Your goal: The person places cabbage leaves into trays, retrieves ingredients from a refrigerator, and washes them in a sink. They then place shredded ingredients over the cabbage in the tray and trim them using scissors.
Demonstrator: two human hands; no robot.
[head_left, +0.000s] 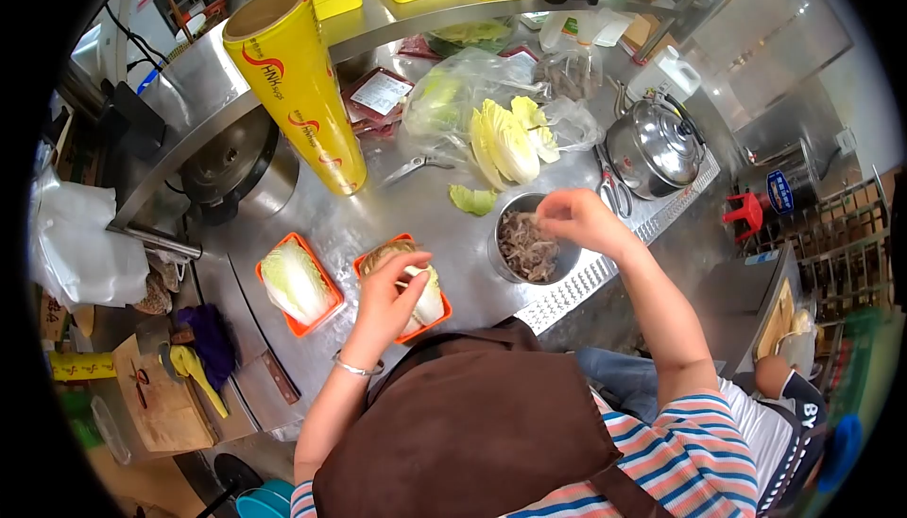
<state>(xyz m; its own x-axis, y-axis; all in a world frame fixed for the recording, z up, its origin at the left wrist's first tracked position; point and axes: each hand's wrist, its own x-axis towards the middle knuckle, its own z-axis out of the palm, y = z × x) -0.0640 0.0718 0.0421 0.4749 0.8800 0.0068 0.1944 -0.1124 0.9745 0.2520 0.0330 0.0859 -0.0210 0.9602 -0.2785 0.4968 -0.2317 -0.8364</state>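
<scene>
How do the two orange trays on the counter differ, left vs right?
The left tray is clear of both hands; the right tray is partly hidden by the left hand.
The left tray shows only pale cabbage; the right tray also shows brownish food at its far end.
The left tray sits farther from the steel pot than the right tray.
Shared: both are orange and hold cabbage.
</scene>
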